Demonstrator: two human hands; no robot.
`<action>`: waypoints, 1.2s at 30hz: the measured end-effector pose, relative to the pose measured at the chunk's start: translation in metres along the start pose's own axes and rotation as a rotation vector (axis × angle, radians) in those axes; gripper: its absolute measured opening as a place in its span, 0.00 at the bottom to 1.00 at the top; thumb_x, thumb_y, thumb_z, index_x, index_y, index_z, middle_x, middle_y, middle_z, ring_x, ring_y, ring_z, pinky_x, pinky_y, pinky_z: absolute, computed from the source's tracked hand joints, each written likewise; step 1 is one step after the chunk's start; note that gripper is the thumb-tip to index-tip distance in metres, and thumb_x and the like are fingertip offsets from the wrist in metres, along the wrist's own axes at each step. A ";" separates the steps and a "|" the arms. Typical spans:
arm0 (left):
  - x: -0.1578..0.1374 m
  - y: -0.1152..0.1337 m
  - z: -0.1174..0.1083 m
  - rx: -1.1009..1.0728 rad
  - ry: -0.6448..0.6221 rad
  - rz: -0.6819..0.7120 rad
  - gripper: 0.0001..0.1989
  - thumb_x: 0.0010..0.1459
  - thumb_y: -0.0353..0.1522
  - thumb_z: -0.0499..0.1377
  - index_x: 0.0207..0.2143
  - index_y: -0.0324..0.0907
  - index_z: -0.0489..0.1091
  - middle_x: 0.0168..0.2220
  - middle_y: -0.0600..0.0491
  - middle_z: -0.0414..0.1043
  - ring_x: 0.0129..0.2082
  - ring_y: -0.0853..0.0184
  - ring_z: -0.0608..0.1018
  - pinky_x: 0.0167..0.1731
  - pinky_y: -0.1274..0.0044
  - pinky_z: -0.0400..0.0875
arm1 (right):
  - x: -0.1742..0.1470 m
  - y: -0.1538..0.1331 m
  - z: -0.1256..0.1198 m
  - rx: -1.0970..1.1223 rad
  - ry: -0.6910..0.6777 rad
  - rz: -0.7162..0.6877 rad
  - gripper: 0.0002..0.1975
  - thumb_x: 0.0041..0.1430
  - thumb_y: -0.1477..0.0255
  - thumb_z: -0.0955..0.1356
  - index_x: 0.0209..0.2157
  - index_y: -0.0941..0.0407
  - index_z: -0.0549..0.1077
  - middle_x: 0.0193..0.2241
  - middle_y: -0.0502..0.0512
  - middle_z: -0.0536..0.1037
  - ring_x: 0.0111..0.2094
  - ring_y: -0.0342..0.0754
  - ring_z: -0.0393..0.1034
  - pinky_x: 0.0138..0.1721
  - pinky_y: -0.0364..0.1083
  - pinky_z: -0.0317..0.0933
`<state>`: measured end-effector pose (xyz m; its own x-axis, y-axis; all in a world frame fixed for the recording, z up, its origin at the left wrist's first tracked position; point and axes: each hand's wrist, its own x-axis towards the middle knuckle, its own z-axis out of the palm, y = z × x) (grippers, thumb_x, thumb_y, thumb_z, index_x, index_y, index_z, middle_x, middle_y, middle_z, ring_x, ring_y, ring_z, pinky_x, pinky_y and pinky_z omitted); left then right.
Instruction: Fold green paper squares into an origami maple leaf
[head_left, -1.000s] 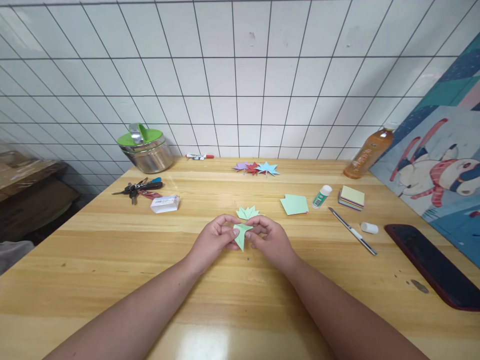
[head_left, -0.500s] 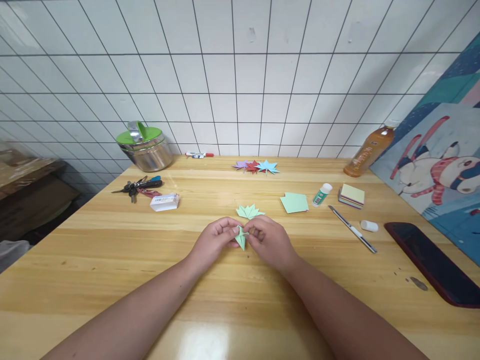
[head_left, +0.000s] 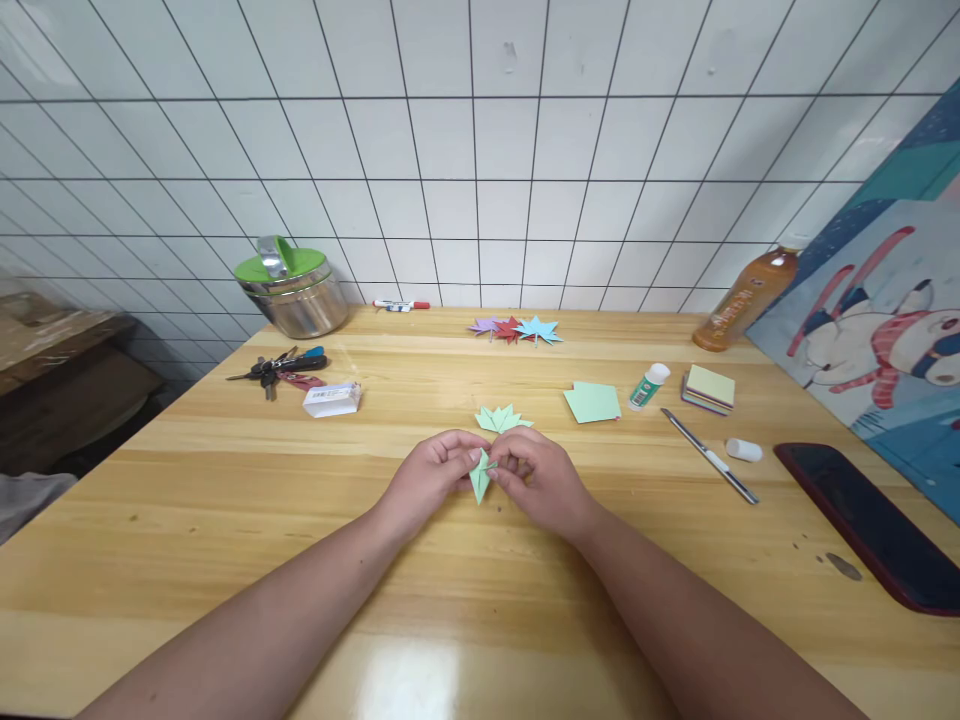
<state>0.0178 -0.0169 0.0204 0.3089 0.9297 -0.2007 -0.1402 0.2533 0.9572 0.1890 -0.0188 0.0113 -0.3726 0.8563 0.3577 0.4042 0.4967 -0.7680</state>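
L hand (head_left: 435,473) is pinching the left side of a small pale-green, folded, pointed paper piece (head_left: 480,478), thumb in front, fingers behind, nearly closed. R hand (head_left: 544,480) is closing thumb + curled fingertips on a narrow flap at its right side; exact grip behind is hidden, can't tell. The piece is sitting btwn both hands, just above the glossy light-wood tabletop (head_left: 337,580), its tip pointing twd the wearer.

Risks: flap could be tearing or creasing off-line if R is pulling harder than L is bracing; layers could be slipping if L pinch is too light.

R of hands, a slim silver-and-grey cutter (head_left: 709,455) is lying loose; can't tell if blade's out, so a sweeping forearm could be catching it. A small white plastic cap (head_left: 744,450) is lying beside it, prob. rolling if bumped.

Just beyond the fingers, a pale-green fan-shaped folded paper (head_left: 501,418) is resting v. close; knuckles could be nudging or crushing it.
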 end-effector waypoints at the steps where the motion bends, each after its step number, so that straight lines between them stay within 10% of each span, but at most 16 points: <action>1: 0.001 0.000 0.000 0.010 -0.001 0.015 0.14 0.49 0.37 0.63 0.36 0.38 0.69 0.28 0.51 0.75 0.28 0.68 0.75 0.31 0.77 0.66 | 0.000 0.000 0.000 0.017 0.007 0.012 0.03 0.52 0.76 0.66 0.30 0.54 0.70 0.31 0.50 0.69 0.27 0.40 0.63 0.28 0.41 0.59; 8: 0.001 0.001 0.001 0.045 0.006 0.097 0.17 0.45 0.36 0.65 0.37 0.39 0.67 0.27 0.52 0.76 0.28 0.67 0.76 0.33 0.77 0.66 | 0.003 0.000 0.004 0.127 0.054 0.063 0.03 0.51 0.76 0.67 0.29 0.55 0.72 0.32 0.51 0.70 0.28 0.41 0.64 0.27 0.40 0.59; 16: -0.002 -0.003 0.000 -0.153 -0.054 -0.134 0.12 0.51 0.38 0.62 0.33 0.38 0.70 0.31 0.50 0.74 0.32 0.69 0.76 0.34 0.78 0.68 | 0.004 0.003 0.006 0.249 0.149 0.138 0.00 0.50 0.74 0.68 0.27 0.55 0.72 0.32 0.52 0.71 0.27 0.42 0.66 0.27 0.41 0.61; 36: -0.005 -0.004 0.006 0.359 -0.040 0.187 0.26 0.54 0.34 0.57 0.54 0.43 0.55 0.27 0.55 0.73 0.26 0.70 0.71 0.28 0.78 0.62 | 0.005 -0.008 0.003 0.138 0.110 0.319 0.03 0.50 0.70 0.67 0.28 0.55 0.70 0.15 0.42 0.58 0.17 0.39 0.51 0.20 0.40 0.48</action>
<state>0.0226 -0.0239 0.0185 0.3465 0.9379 -0.0150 0.1375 -0.0349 0.9899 0.1818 -0.0191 0.0172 -0.1507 0.9789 0.1378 0.3665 0.1848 -0.9119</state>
